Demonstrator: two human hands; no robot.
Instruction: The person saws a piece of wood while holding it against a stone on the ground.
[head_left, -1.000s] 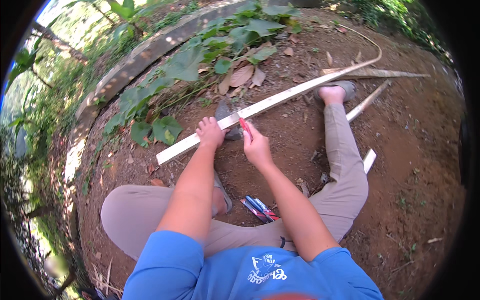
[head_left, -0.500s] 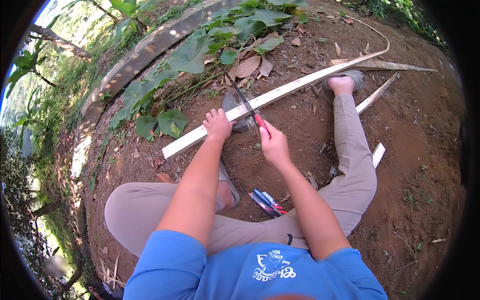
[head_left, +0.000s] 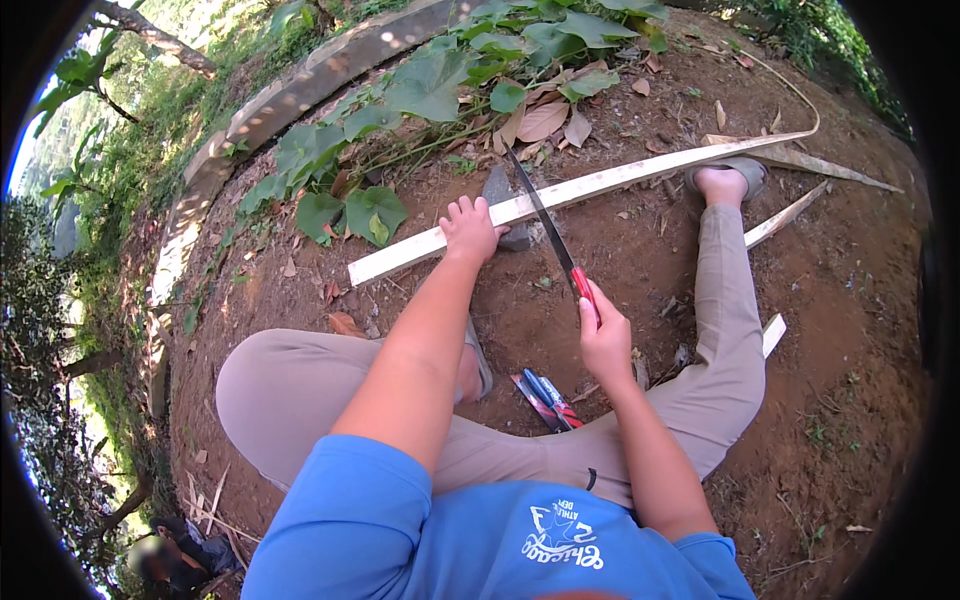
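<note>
A long pale wooden strip [head_left: 630, 178] lies slantwise over a grey stone [head_left: 497, 186]. Near its left end, my left hand [head_left: 470, 232] is closed over the strip, thumb on the near side. My right hand [head_left: 606, 335] grips the red handle of a handsaw [head_left: 548, 222]. The dark blade crosses the strip just right of my left hand and the stone, its tip reaching past the far edge. Whether the teeth have cut into the wood cannot be made out. My right foot [head_left: 722, 184] is beside the strip's farther part.
A blue-and-red tool set [head_left: 546, 402] lies on the soil by my lap. More wood pieces [head_left: 790, 212] lie to the right. Leafy vines [head_left: 430, 85] and a low concrete curb [head_left: 300, 85] run along the far left. Another person [head_left: 180, 560] shows at the lower left.
My right hand has drawn the saw back toward me, so more blade shows on the near side of the strip. My left hand keeps its hold. The whole view has shifted somewhat.
</note>
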